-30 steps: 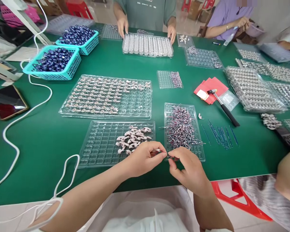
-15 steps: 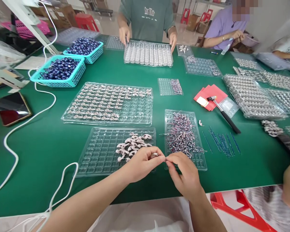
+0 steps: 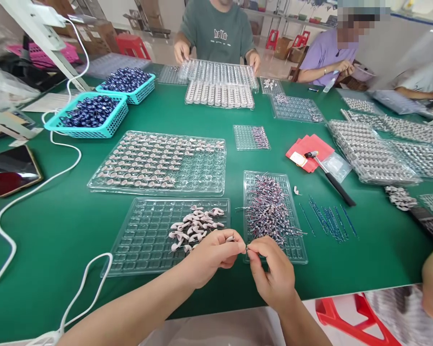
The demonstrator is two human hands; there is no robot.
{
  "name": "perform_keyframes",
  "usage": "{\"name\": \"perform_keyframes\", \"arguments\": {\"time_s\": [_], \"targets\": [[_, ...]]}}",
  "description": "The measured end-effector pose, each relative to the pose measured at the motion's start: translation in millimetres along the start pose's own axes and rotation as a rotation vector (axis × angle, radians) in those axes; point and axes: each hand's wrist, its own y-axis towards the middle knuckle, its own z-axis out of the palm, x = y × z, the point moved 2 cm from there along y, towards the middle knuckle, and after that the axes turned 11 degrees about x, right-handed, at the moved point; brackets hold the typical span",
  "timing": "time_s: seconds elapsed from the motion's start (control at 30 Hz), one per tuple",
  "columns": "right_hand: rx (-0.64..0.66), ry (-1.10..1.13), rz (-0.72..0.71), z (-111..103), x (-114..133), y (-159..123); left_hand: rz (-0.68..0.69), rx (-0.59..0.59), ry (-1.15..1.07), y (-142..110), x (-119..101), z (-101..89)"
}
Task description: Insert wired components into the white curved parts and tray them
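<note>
My left hand is closed around a pale earbud shell, mostly hidden by the fingers. Its fingertips meet those of my right hand, which pinches a tiny part too small to make out. Under and beyond the left hand, a heap of pale earbud shells lies on a clear compartment tray. Behind the right hand, another clear tray bears a pile of small wired components. Rows of earbud shells fill much of a larger clear tray farther back.
Two turquoise baskets of shiny blue pieces stand back left, near a phone and white cable. To the right lie a black-handled tool, red papers, blue strips and stacked trays. Co-workers sit around.
Across the table, a co-worker's hands have raised a clear tray away from a filled white one, now visible in front. My hands keep nearly the same pose; the view has shifted slightly.
</note>
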Motion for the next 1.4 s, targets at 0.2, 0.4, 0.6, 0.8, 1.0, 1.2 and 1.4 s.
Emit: {"name": "perform_keyframes", "arguments": {"time_s": [0.2,0.4,0.6,0.8,1.0,1.2,1.4], "targets": [[-0.024,0.09,0.046,-1.5,0.2,-1.4,0.028,0.013,-0.034,0.4,1.7,-0.2],[0.017,0.262,0.165,-6.1,-1.0,-1.4,0.047,0.02,0.06,-2.3,-0.5,-1.0],[0.011,0.348,0.211,-9.0,-1.6,-3.4,0.062,0.025,0.184,-3.6,-4.5,-4.6],[-0.039,0.347,0.228,-13.0,-4.2,-4.8,0.129,-0.1,0.313,-7.5,-13.9,-17.3],[0.054,0.255,0.193,-7.5,-3.6,-2.1,0.202,-0.066,0.925,-18.8,-20.4,-1.6],[0.045,0.201,0.192,-7.5,-1.5,-0.4,0.312,-0.075,1.112,-18.2,-15.9,2.5],[0.027,0.218,0.195,-7.2,-1.1,-0.2,0.334,-0.096,1.07,-17.5,-12.4,3.6]]}}
